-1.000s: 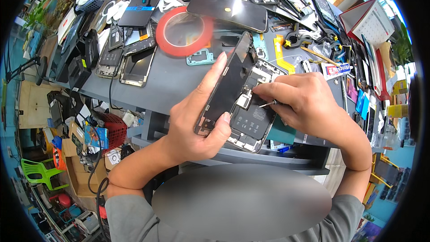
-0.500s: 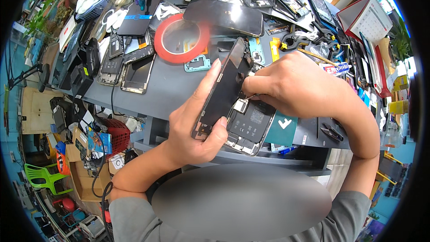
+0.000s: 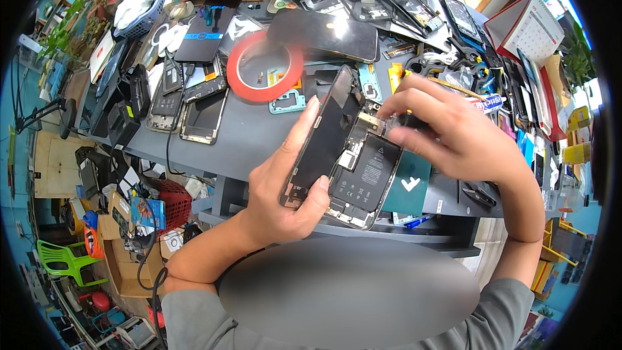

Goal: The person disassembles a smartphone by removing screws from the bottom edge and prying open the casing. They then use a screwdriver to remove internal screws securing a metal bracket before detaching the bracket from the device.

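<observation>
An opened smartphone lies partly over a dark green mat (image 3: 408,172) near the front edge of the table. Its black screen panel (image 3: 321,139) is lifted and tilted to the left. My left hand (image 3: 275,188) grips that panel, thumb on the near side and index finger stretched along its left edge. In the phone's body, the black battery (image 3: 369,172) and metal-shielded parts are exposed. Above the upper right corner of the body hovers my right hand (image 3: 453,129), fingers bent and thumb close to the index finger. Whatever small thing is between them is too blurred to name.
A red tape ring (image 3: 299,68), a dark glass panel (image 3: 324,34) and phone parts lie beyond the phone. More opened phones (image 3: 204,113) rest at left. Small pliers (image 3: 479,194) lie at right, and a desk calendar (image 3: 528,29) stands at far right.
My right hand has drawn back up and to the right from inside the phone, and its fingers have spread somewhat. The upper board area now shows. My left hand keeps the panel tilted.
</observation>
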The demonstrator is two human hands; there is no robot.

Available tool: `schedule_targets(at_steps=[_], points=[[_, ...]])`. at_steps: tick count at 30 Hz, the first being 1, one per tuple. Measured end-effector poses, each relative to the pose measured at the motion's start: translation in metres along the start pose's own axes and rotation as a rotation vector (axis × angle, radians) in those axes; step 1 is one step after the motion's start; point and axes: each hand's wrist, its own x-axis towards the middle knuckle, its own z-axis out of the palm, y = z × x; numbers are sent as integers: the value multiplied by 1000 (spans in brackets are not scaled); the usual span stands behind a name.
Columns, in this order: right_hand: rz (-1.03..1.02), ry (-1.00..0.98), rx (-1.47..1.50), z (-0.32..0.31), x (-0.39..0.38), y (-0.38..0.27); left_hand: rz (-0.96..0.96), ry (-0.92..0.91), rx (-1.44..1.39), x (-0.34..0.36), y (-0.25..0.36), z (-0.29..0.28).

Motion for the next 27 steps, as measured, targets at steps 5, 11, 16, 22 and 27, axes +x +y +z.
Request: schedule_targets(at_steps=[5,11,16,22,27], points=[[131,181,-40,-8,-17,-10,-1,1,30,-1,-1,1],[162,348,-6,-7,-11,-15,-20,-5,5,0,2,0],[82,328,63,-2,-9,-12,30,6,9,0,-3,2],[74,317,138,9,-7,-13,21,-2,13,0,-2,1],[75,305,128,12,-6,-11,13,-6,8,1,-2,1]])
